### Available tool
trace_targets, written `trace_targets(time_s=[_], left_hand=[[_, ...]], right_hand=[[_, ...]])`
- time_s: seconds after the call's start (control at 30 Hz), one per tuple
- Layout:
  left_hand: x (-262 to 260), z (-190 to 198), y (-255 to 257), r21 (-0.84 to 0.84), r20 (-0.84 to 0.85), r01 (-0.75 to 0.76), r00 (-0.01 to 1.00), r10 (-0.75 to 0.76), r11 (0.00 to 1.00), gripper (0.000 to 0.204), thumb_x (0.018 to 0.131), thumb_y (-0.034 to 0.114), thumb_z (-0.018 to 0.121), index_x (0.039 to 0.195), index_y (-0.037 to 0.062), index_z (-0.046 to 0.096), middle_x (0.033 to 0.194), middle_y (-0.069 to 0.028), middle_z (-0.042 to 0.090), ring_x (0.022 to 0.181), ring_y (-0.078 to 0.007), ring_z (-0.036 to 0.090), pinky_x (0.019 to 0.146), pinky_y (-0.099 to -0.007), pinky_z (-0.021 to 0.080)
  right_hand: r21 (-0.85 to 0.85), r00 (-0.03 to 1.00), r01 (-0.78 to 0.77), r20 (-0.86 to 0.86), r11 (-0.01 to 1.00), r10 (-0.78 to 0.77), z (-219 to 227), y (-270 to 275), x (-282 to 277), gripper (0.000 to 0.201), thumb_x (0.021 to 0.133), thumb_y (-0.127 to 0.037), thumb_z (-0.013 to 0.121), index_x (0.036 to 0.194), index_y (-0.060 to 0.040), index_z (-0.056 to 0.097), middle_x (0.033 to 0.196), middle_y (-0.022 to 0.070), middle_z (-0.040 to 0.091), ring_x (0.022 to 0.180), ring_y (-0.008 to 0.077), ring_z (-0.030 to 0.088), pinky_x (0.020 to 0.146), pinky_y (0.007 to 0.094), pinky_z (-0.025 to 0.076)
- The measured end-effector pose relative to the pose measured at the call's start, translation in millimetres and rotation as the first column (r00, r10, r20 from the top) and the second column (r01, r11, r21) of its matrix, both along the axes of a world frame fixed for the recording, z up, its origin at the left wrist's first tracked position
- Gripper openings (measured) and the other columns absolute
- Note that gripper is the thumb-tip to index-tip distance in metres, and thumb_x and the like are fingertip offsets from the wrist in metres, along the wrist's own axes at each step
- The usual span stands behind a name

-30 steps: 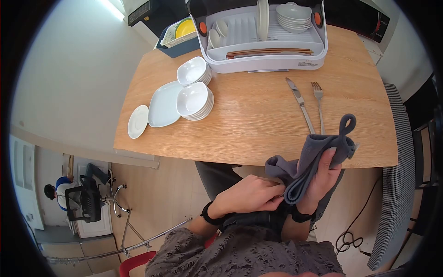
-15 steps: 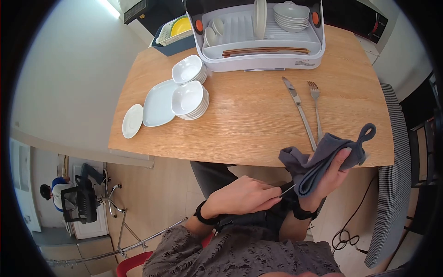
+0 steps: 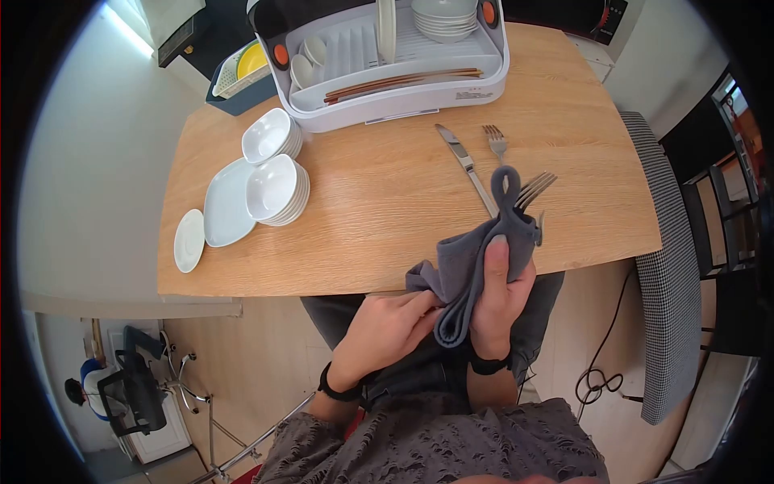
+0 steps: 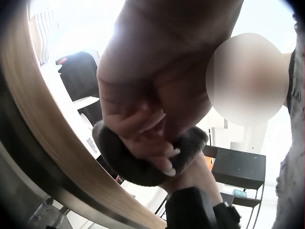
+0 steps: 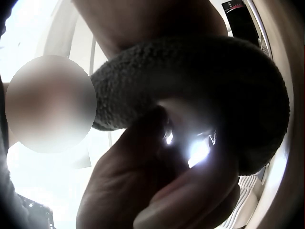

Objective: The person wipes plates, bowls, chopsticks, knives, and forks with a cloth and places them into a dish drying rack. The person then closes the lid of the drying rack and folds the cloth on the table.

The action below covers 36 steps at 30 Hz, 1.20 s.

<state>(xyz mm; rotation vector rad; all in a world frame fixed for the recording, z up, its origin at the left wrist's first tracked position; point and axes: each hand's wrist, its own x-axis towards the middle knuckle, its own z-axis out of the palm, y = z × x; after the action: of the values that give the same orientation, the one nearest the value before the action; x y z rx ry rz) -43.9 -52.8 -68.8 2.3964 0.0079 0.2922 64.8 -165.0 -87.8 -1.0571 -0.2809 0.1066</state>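
The grey cloth (image 3: 461, 262) is held in the right hand (image 3: 501, 302) at the front edge of the table (image 3: 363, 258). The tines of the held fork (image 3: 536, 191) are exposed beside the cloth's loop; its handle is concealed. The handle is judged to be pinched by the curled fingers of the left hand (image 3: 383, 335), though this contact cannot be confirmed. If both grips are loosened together, the held fork may be dropped. Fabric may be snagged if the loop is caught on the tines. The knife (image 3: 468, 164) and second fork (image 3: 495, 143), located just beyond, may be displaced by a forward sweep.
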Motion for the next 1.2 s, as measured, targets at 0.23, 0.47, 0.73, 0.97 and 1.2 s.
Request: trace_targets(time_s=[0.23, 0.47, 0.73, 0.97, 1.2], left_hand=[[-14.9, 20.6, 2.1, -0.438, -0.028, -0.316, 0.940, 0.339, 0.842, 0.019, 0.090, 0.012, 0.072, 0.104, 0.0027, 0.063, 0.077, -0.0040, 0.060, 0.063, -0.0117, 0.058, 0.054, -0.0252, 0.045], [-7.6, 9.6, -9.7, -0.404, 0.018, -0.303, 0.941, 0.339, 0.863, 0.035, 0.089, 0.016, 0.075, 0.112, 0.0010, 0.054, 0.078, -0.0044, 0.056, 0.061, -0.0100, 0.056, 0.052, -0.0238, 0.044], [-7.2, 3.4, -5.3, -0.596, 0.143, -0.245, 0.905, 0.401, 0.765, 0.021, 0.088, 0.013, 0.075, 0.095, 0.0004, 0.060, 0.078, -0.0024, 0.057, 0.061, -0.0061, 0.054, 0.050, -0.0218, 0.042], [-13.7, 16.8, 3.7, -0.611, 0.171, -0.138, 0.939, 0.300, 0.779, 0.016, 0.091, 0.013, 0.071, 0.091, 0.0006, 0.061, 0.077, -0.0024, 0.054, 0.060, -0.0084, 0.052, 0.052, -0.0227, 0.040], [-15.3, 9.1, 7.1, -0.605, 0.141, -0.214, 0.919, 0.368, 0.767, 0.012, 0.096, 0.007, 0.062, 0.087, -0.0015, 0.060, 0.076, -0.0048, 0.055, 0.060, -0.0115, 0.052, 0.055, -0.0251, 0.040]], right_hand=[[-0.142, 0.949, -0.313, -0.079, 0.939, 0.304, 11.7, -14.6, 11.7, 0.017, 0.094, -0.015, 0.068, 0.096, 0.0023, 0.065, 0.076, 0.0027, 0.066, 0.067, 0.0078, 0.058, 0.059, 0.0243, 0.044], [-0.392, 0.806, -0.432, 0.235, 0.812, 0.543, 15.2, -11.1, 9.4, 0.022, 0.085, -0.016, 0.076, 0.098, 0.0012, 0.071, 0.075, 0.0108, 0.069, 0.064, 0.0172, 0.063, 0.061, 0.0300, 0.048], [-0.513, 0.750, -0.440, 0.241, 0.737, 0.616, 7.1, -13.3, 13.2, 0.026, 0.082, -0.021, 0.079, 0.094, -0.0001, 0.070, 0.071, 0.0150, 0.064, 0.058, 0.0285, 0.061, 0.056, 0.0325, 0.046], [-0.505, 0.710, -0.458, 0.287, 0.731, 0.643, 9.4, -16.0, 11.2, 0.024, 0.081, -0.019, 0.080, 0.092, -0.0002, 0.070, 0.072, 0.0143, 0.065, 0.060, 0.0280, 0.062, 0.056, 0.0335, 0.046], [-0.523, 0.698, -0.470, 0.273, 0.711, 0.662, 14.6, -10.8, 9.8, 0.027, 0.080, -0.021, 0.082, 0.093, 0.0001, 0.070, 0.075, 0.0145, 0.067, 0.063, 0.0278, 0.065, 0.058, 0.0326, 0.048]])
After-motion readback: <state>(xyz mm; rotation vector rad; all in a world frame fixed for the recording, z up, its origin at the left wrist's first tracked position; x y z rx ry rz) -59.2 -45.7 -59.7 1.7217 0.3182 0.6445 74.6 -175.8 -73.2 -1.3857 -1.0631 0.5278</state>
